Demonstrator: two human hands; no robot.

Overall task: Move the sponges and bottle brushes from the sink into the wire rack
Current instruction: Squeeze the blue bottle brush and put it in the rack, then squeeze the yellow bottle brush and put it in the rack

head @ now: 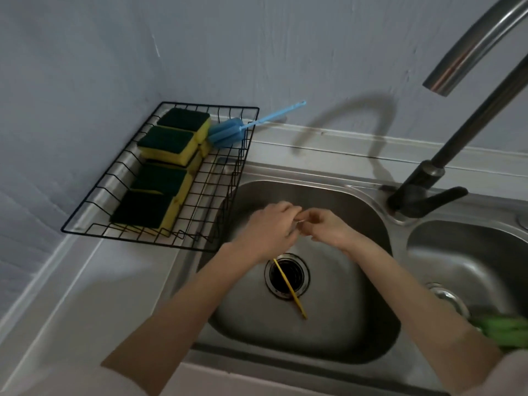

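Note:
My left hand [268,230] and my right hand [328,227] meet fingertip to fingertip low in the left sink basin [314,335], above the drain [287,277]. A thin yellow bottle brush handle [290,288] runs out from under my left hand and across the drain; its head is hidden by the hands. My right fingers are pinched together at a small pale bit I cannot identify. The black wire rack [137,240] on the left counter holds several green-and-yellow sponges [168,141] and a blue bottle brush [225,132], whose handle sticks out over the rack's far right corner.
A dark tall faucet [457,132] rises at the right between the basins, its spout arching overhead. The right basin [471,252] holds something green [508,332] near its drain. The grey wall stands close behind the rack.

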